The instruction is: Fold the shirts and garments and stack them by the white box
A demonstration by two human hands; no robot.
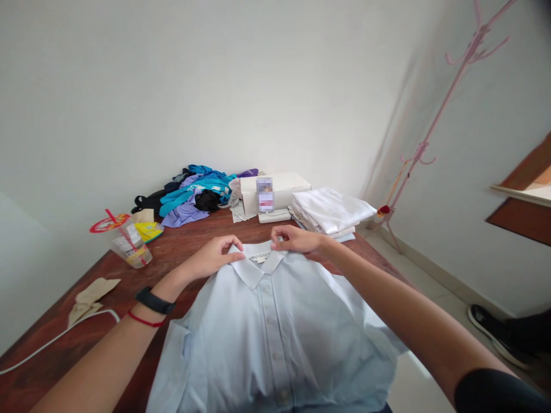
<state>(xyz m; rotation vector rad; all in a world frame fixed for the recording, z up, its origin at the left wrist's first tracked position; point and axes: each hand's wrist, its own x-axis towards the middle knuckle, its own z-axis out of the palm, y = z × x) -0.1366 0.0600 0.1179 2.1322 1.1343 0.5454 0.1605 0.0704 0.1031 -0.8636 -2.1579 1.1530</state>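
Observation:
A light blue button-up shirt lies front side up on the wooden table, its collar toward the wall and its button strip running down the middle. My left hand pinches the left side of the collar between thumb and fingers. On the other side, my right hand grips the collar's right edge near the back of the neck. A small label shows inside the neck between the two hands. The shirt's lower end runs out of view at the bottom.
Behind the shirt are a white box, folded white cloths and heaped clothes. A plastic cup with a straw, brown napkins and a white cable lie left. A pink coat stand is right.

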